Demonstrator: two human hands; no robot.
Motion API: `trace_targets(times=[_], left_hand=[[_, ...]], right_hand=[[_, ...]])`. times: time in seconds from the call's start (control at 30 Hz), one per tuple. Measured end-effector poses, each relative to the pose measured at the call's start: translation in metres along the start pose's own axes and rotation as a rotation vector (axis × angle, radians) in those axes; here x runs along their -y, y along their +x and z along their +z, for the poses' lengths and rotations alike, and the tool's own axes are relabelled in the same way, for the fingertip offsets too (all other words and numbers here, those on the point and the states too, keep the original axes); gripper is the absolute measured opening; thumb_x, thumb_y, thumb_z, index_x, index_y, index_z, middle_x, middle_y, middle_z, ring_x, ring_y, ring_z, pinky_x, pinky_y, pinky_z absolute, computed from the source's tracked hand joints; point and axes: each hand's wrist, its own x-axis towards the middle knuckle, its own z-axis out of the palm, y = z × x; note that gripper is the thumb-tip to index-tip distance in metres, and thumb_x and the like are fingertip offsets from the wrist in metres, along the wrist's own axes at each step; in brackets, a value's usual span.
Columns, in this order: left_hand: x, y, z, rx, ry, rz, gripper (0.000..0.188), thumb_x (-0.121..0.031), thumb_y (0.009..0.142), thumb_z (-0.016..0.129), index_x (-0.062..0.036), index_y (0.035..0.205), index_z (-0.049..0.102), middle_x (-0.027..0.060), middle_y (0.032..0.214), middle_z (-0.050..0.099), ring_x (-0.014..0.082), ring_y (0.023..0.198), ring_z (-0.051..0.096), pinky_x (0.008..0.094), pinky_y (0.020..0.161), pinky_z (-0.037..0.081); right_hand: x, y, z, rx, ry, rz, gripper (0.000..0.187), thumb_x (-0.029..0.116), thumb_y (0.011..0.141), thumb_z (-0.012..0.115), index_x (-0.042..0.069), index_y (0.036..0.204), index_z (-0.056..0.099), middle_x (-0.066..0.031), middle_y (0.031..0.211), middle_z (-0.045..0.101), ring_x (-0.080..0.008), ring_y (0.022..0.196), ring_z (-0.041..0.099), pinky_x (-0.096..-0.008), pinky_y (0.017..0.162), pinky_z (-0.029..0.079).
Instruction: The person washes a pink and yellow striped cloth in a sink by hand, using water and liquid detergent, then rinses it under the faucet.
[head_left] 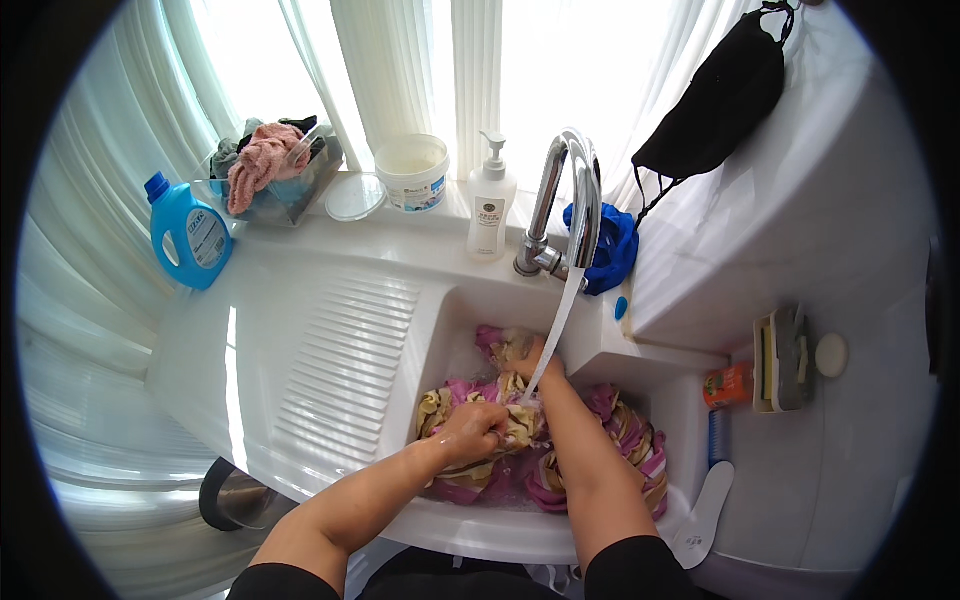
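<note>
A pink and beige patterned cloth (632, 440) lies bunched and wet in the white sink basin (690, 420). My left hand (474, 430) is closed on a beige fold of it, near the middle of the basin. Farther back, my right hand (525, 358) grips another part of the cloth, its fingers partly hidden by fabric and wrist. From the chrome faucet (582, 215) a stream of water falls past my right wrist onto the cloth between the hands. How much water stands in the basin is hard to see.
Left of the basin is a ribbed washboard (350, 365). Behind stand a blue detergent bottle (190, 235), a bin of clothes (275, 170), a white tub (412, 175) and a pump bottle (490, 205). A blue cloth (612, 250) sits behind the faucet; a black mask (715, 105) hangs right.
</note>
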Motion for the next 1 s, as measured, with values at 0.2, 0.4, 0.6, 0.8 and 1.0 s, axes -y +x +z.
trace_targets(times=[0.2,0.4,0.6,0.8,1.0], left_hand=[[-0.01,-0.057,-0.044,-0.31,-0.136,-0.308,0.008,0.002,0.068,0.052,0.0,0.075,0.057,0.0139,0.073,0.061,0.0303,0.071,0.059,0.0382,0.066,0.048],[-0.053,-0.044,-0.014,-0.234,0.136,-0.274,0.061,-0.039,0.086,0.061,-0.0106,0.136,0.042,0.0249,0.144,0.03,0.0465,0.131,0.028,0.0518,0.107,0.026],[-0.012,-0.013,0.03,-0.365,0.57,-0.072,0.036,-0.032,0.084,0.061,-0.006,0.109,0.064,0.0197,0.117,0.056,0.043,0.109,0.047,0.0535,0.088,0.041],[0.058,0.048,0.051,-0.247,0.47,-0.334,0.021,-0.025,0.085,0.056,-0.0063,0.081,0.066,0.0112,0.092,0.065,0.0332,0.086,0.058,0.0493,0.077,0.046],[0.193,0.075,0.107,-0.033,0.249,-0.439,0.027,-0.025,0.085,0.055,-0.0035,0.093,0.067,0.0227,0.099,0.066,0.0369,0.1,0.06,0.0478,0.081,0.05]], right_hand=[[-0.03,-0.078,-0.007,0.103,0.344,-0.191,0.048,0.034,0.065,0.071,0.006,0.104,0.068,-0.017,0.09,0.069,-0.0342,0.085,0.066,-0.0422,0.079,0.05],[-0.007,-0.22,-0.077,0.114,0.004,-0.434,0.056,0.038,0.07,0.07,0.003,0.113,0.061,-0.0239,0.132,0.044,-0.0358,0.12,0.045,-0.0474,0.097,0.037],[-0.012,-0.194,-0.007,-0.272,-0.291,-0.736,0.069,0.048,0.067,0.071,0.003,0.115,0.049,-0.0238,0.136,0.037,-0.0454,0.123,0.038,-0.0606,0.094,0.034],[-0.03,-0.103,0.028,-0.298,-0.22,-0.668,0.039,0.037,0.073,0.065,0.005,0.092,0.058,-0.0136,0.085,0.057,-0.0326,0.081,0.055,-0.0465,0.067,0.045],[-0.022,-0.06,0.026,0.068,-0.156,-0.417,0.034,0.029,0.085,0.055,0.001,0.102,0.063,-0.0215,0.092,0.064,-0.0401,0.082,0.063,-0.0495,0.078,0.05]])
